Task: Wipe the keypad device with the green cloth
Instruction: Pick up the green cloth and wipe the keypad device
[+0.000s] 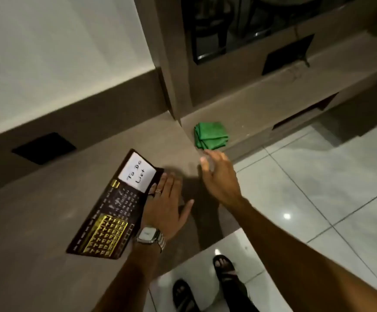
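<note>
The left hand (165,203), wearing a silver wristwatch (148,235), lies flat and open on the right edge of the dark flat keypad device with gold keys (113,212). The right hand (219,176) hovers with fingers spread, empty, its fingertips just short of the folded green cloth (210,134) lying beyond it on the brown countertop (36,221).

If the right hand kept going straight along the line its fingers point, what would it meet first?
Most likely the folded green cloth: the right hand is open, fingers aimed at its near edge, with only bare counter between. Height above the counter is unclear.
</note>
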A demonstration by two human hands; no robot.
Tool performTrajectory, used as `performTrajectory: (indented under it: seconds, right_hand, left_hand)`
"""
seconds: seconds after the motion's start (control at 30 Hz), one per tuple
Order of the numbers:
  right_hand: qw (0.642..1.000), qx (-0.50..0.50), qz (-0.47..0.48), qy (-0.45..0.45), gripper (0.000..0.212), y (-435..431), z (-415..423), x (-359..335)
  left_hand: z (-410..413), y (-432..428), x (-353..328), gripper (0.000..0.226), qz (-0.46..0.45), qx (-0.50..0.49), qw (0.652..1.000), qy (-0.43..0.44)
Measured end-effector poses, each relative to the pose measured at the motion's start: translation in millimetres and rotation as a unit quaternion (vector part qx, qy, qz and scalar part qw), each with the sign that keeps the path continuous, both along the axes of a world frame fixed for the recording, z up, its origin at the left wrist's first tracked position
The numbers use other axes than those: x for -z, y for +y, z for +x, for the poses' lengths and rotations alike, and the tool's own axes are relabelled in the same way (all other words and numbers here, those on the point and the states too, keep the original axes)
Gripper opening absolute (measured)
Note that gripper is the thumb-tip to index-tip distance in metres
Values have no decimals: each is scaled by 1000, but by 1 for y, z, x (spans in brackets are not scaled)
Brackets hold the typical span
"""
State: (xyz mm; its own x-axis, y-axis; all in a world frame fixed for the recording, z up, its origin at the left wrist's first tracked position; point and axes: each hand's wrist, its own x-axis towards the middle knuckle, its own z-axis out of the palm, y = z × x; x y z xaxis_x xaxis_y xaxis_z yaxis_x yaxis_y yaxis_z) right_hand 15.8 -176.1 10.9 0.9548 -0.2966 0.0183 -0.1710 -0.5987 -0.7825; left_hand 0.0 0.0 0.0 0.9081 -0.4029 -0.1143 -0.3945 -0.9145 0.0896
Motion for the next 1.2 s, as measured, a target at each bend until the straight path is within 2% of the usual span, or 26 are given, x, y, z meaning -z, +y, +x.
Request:
performTrajectory:
  seconds: [0.1, 0.23, 0.33, 0.43, 0.53, 0.6, 0.77, 0.9, 1.0, 1.1, 1.2]
  right_hand:
    - [998, 59, -4, -4, 37, -16, 44, 37]
    - [986, 164, -5, 34, 37, -32, 96, 74]
    - [967, 236, 29, 87, 48, -46, 128, 89]
    - [955, 261, 45, 137, 60, -53, 145, 103]
    - [941, 263, 117, 178, 66, -54, 151, 114]
    - [926, 270, 190, 181, 61, -55, 151, 118]
    - [903, 238, 339, 119, 42, -49, 142, 86]
    - [925, 193, 325, 32, 31, -32, 105, 34]
    - [924, 143, 354, -9, 31, -6, 57, 1]
    - [917, 97, 387, -8, 29, 30, 10, -21]
    - [926, 71, 372, 12, 21, 67, -25, -35]
  left_hand:
    - [9, -2, 36, 82, 14, 13, 1000, 16]
    - [4, 0, 75, 88, 4, 31, 999, 15]
    - [7, -1, 78, 90, 1, 29, 999, 17]
    - [6, -2, 79, 90, 1, 31, 999, 15]
    - [6, 0, 81, 90, -1, 30, 999, 27]
    - [6, 0, 83, 90, 6, 35, 999, 29]
    - [7, -1, 81, 90, 5, 26, 998, 51]
    - [6, 1, 63, 89, 21, 30, 997, 73]
    - [-5, 12, 31, 87, 24, 52, 998, 35]
    - [-12, 42, -15, 82, -8, 42, 998, -35]
    - [-15, 88, -56, 77, -39, 7, 997, -73]
